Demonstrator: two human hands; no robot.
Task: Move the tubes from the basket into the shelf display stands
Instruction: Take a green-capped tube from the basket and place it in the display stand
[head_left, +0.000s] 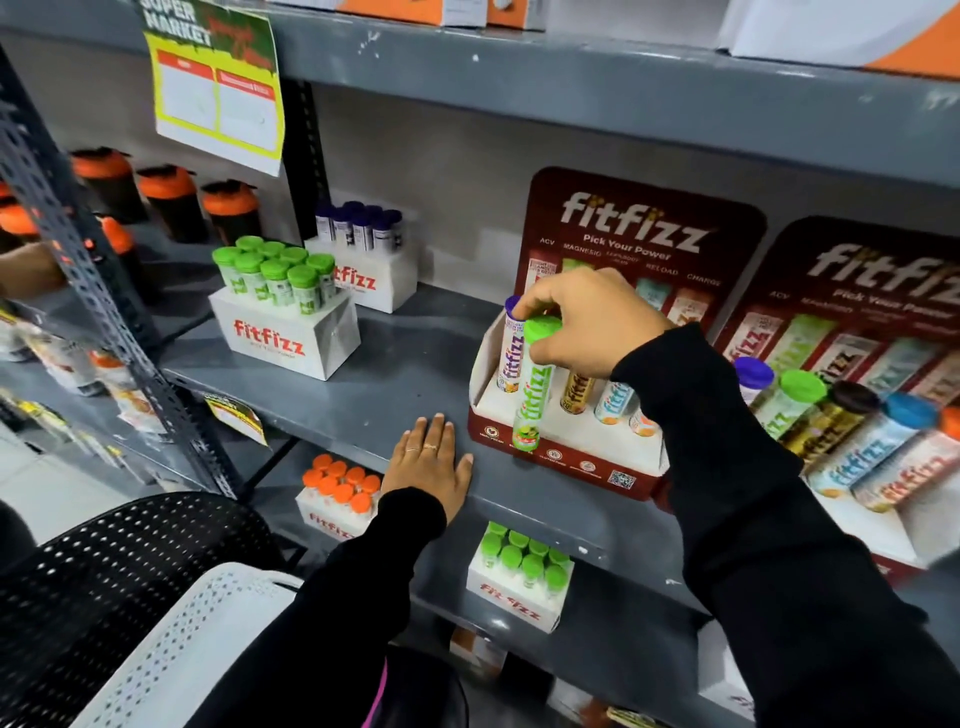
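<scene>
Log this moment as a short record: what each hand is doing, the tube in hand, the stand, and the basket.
right hand: right hand grips the green-capped tube by its cap, upright, in front of the near stand
left hand: left hand flat on the shelf, holding nothing
near stand: red display stand already holds a purple-capped tube and others
second stand: full display stand to the right
basket: black basket at lower left, contents not visible

Orange-lidded shaker bottles (171, 200) stand behind a hanging supermarket price sign (218, 85).
</scene>
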